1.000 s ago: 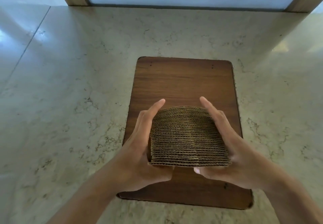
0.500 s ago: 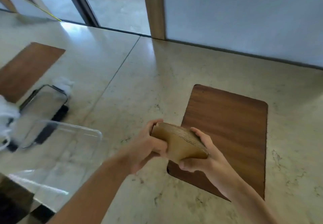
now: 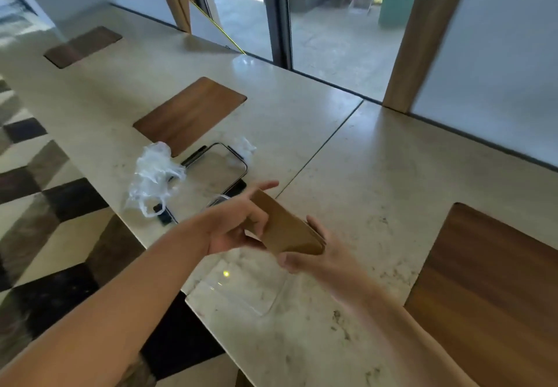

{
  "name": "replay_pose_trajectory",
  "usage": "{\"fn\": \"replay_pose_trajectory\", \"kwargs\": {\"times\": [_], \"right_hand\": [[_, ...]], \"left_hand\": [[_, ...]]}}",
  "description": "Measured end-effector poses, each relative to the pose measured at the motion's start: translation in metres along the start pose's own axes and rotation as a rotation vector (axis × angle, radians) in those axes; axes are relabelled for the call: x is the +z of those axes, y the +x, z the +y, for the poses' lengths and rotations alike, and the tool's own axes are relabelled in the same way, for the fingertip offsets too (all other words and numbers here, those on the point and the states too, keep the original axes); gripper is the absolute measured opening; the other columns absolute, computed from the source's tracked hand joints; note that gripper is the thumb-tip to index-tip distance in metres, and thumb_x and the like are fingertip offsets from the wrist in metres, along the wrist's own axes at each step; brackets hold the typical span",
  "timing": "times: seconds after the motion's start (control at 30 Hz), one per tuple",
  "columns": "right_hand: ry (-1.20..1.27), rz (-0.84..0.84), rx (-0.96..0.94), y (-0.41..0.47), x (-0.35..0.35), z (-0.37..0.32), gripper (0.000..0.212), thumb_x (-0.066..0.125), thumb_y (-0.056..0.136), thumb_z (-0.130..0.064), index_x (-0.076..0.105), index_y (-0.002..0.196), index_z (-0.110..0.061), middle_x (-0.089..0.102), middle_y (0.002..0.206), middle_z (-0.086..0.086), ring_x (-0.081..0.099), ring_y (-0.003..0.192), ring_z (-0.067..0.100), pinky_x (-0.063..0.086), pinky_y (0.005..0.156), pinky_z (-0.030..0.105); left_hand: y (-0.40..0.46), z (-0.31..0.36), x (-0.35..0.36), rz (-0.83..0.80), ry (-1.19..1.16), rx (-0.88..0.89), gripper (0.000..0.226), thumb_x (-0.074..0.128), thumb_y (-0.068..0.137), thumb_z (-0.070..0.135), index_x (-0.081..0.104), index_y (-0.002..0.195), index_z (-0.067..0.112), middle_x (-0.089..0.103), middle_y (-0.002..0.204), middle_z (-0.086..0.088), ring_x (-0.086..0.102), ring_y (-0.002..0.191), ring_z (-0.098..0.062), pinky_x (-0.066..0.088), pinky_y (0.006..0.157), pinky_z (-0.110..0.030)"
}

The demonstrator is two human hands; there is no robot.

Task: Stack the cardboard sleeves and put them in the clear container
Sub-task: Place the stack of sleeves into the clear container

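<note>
The stack of cardboard sleeves (image 3: pixel 285 229) is already gathered into one block and held in the air between both hands. The left hand (image 3: pixel 238 226) cups its far end, fingers (image 3: pixel 259 189) spread and curled along the side; the right hand (image 3: pixel 320 258) closes on the near end, thumb under the lower corner. Both sets of fingers grip the stack.

Just below the fingers, at the front edge of the marble bench (image 3: pixel 377 175), sits the clear container (image 3: pixel 241 291) — open on top and, as far as its transparent walls show, with nothing in it. Beyond the left fingers lie what looks like its lid (image 3: pixel 216 172) with dark clips, and crumpled clear plastic wrap (image 3: pixel 154 172) beside that. A wooden inlay (image 3: pixel 489 281) sits well to the right of the right hand.

So the stacking part looks finished. What is left is the lowering — the sleeves hang tilted above the container and must likely be levelled to slip inside its walls.
</note>
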State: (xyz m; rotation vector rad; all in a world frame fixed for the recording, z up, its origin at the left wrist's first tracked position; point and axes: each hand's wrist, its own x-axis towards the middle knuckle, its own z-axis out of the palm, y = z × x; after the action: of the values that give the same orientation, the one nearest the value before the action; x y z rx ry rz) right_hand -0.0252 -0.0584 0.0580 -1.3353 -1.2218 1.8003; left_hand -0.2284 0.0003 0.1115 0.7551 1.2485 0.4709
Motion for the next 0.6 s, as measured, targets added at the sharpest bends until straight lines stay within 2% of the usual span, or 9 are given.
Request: {"fn": "replay_pose_trajectory", "kwargs": {"times": [0.07, 0.1, 0.2, 0.23, 0.3, 0.37, 0.43, 0.5, 0.6], "right_hand": [[-0.030, -0.027, -0.016, 0.014, 0.014, 0.001, 0.058, 0.093, 0.057, -0.031, 0.065, 0.108, -0.028, 0.074, 0.102, -0.019, 0.071, 0.094, -0.009, 0.060, 0.080, 0.017], [-0.030, -0.060, -0.027, 0.022, 0.023, 0.001, 0.053, 0.093, 0.058, -0.030, 0.066, 0.104, -0.031, 0.075, 0.102, -0.012, 0.072, 0.095, -0.006, 0.062, 0.081, 0.021], [0.026, -0.154, 0.015, 0.041, 0.043, 0.004, 0.062, 0.092, 0.056, -0.049, 0.070, 0.114, -0.040, 0.077, 0.114, -0.001, 0.074, 0.108, 0.013, 0.060, 0.094, 0.035], [0.058, -0.182, 0.046, 0.048, 0.048, 0.008, 0.066, 0.091, 0.054, -0.058, 0.072, 0.114, -0.037, 0.077, 0.113, -0.003, 0.073, 0.107, 0.013, 0.058, 0.098, 0.036], [0.113, -0.212, 0.128, 0.061, 0.056, 0.014, 0.077, 0.089, 0.049, -0.071, 0.071, 0.106, -0.023, 0.070, 0.098, -0.005, 0.068, 0.093, 0.008, 0.052, 0.095, 0.031], [0.088, -0.212, 0.178, 0.067, 0.056, 0.020, 0.093, 0.085, 0.048, -0.078, 0.066, 0.109, -0.009, 0.064, 0.097, -0.002, 0.063, 0.091, 0.010, 0.049, 0.093, 0.032], [0.010, -0.218, 0.221, 0.074, 0.058, 0.022, 0.103, 0.082, 0.051, -0.079, 0.062, 0.122, -0.006, 0.064, 0.102, -0.001, 0.062, 0.094, 0.011, 0.048, 0.090, 0.031], [-0.085, -0.252, 0.280, 0.081, 0.060, 0.018, 0.096, 0.080, 0.054, -0.073, 0.063, 0.125, -0.011, 0.067, 0.104, -0.001, 0.065, 0.092, 0.011, 0.048, 0.088, 0.029], [-0.169, -0.289, 0.374, 0.091, 0.064, 0.012, 0.088, 0.082, 0.054, -0.058, 0.065, 0.127, -0.012, 0.075, 0.119, 0.009, 0.073, 0.110, 0.024, 0.054, 0.099, 0.037]], "left_hand": [[-0.004, -0.005, -0.026, -0.012, -0.016, -0.020, 0.087, 0.051, 0.050, -0.008, 0.068, 0.128, 0.029, 0.057, 0.123, -0.018, 0.060, 0.107, -0.039, 0.062, 0.086, -0.053], [-0.004, -0.007, -0.040, -0.017, -0.026, -0.033, 0.080, 0.050, 0.049, -0.008, 0.070, 0.120, 0.023, 0.058, 0.123, -0.018, 0.060, 0.108, -0.039, 0.062, 0.084, -0.052], [-0.002, -0.016, -0.072, -0.018, -0.017, -0.068, 0.067, 0.049, 0.046, -0.008, 0.069, 0.104, 0.018, 0.060, 0.118, -0.017, 0.061, 0.104, -0.038, 0.061, 0.071, -0.044], [0.001, -0.020, -0.081, -0.020, -0.003, -0.078, 0.066, 0.049, 0.046, -0.009, 0.068, 0.103, 0.018, 0.060, 0.116, -0.016, 0.061, 0.101, -0.037, 0.061, 0.067, -0.041], [0.006, -0.027, -0.093, -0.036, 0.018, -0.095, 0.063, 0.049, 0.046, -0.009, 0.068, 0.099, 0.019, 0.060, 0.109, -0.014, 0.060, 0.096, -0.035, 0.060, 0.064, -0.039], [0.013, -0.034, -0.097, -0.040, 0.008, -0.118, 0.060, 0.049, 0.046, -0.010, 0.070, 0.094, 0.019, 0.065, 0.098, -0.012, 0.064, 0.088, -0.032, 0.060, 0.065, -0.039], [0.018, -0.042, -0.102, -0.043, 0.000, -0.143, 0.059, 0.049, 0.047, -0.010, 0.070, 0.094, 0.018, 0.070, 0.088, -0.009, 0.069, 0.081, -0.029, 0.061, 0.066, -0.039], [0.022, -0.049, -0.105, -0.068, 0.028, -0.167, 0.060, 0.049, 0.050, -0.010, 0.068, 0.100, 0.015, 0.072, 0.082, -0.007, 0.071, 0.079, -0.026, 0.062, 0.065, -0.038], [0.028, -0.057, -0.105, -0.093, 0.058, -0.189, 0.063, 0.048, 0.049, -0.010, 0.066, 0.104, 0.013, 0.071, 0.088, -0.010, 0.069, 0.085, -0.031, 0.062, 0.067, -0.041]]}}
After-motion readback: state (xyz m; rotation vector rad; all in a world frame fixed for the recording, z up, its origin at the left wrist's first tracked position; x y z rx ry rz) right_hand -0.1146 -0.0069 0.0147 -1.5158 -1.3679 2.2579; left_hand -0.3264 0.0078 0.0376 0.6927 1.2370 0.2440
